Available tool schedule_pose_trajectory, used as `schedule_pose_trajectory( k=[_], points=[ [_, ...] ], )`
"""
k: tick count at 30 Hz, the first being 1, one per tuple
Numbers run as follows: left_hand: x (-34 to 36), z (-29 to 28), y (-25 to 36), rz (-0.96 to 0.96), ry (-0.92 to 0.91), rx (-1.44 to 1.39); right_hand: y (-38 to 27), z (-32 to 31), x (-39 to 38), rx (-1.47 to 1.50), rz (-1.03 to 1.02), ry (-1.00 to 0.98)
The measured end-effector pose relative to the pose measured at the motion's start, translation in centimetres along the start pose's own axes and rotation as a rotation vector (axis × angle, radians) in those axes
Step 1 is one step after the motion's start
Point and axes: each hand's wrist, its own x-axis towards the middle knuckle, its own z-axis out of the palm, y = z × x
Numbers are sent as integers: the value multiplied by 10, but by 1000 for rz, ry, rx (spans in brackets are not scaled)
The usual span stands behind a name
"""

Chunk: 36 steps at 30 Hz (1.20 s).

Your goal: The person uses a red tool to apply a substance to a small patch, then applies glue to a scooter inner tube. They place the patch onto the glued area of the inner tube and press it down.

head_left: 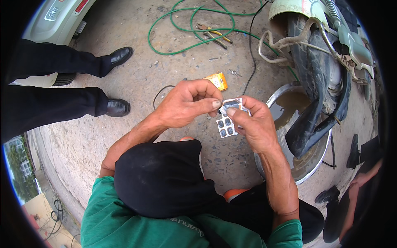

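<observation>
A white sheet of dark tube patches (226, 129) is between my two hands, above the ground. My right hand (257, 124) grips its right side, thumb across the front. At its upper left edge, the thumb and fingers of my left hand (186, 103) are pinched together on the sheet. The patches are oval and rounded, one larger than the others. A small yellow-orange box (222, 82) lies on the ground just beyond my hands. To the right, a black inner tube (305, 131) hangs from a motorbike's wheel area into a metal basin (271, 100).
Brownish water fills part of the basin. Pliers (216, 38) lie by a looped green hose (149, 39) farther off. A black cable (253, 56) crosses the ground. The motorbike (355, 49) stands at right. Another person's shoes (118, 107) are at left; someone else sits at lower right.
</observation>
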Motion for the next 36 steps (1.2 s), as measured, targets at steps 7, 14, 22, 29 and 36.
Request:
schedule_pose_trajectory(
  k=[7,14,22,29,36],
  points=[
    [1,4,-12,-10,-69,-232,11,-6,7,434,-16,-141],
    [4,8,-20,-49,-48,-392,17,0,7,333,-32,61],
    [10,11,-24,-70,103,-464,26,-6,13,105,-105,202],
    [16,13,-31,-119,183,-455,29,7,12,-2,-143,182],
    [18,17,-36,-146,127,-509,33,4,14,-55,-87,216]
  ],
)
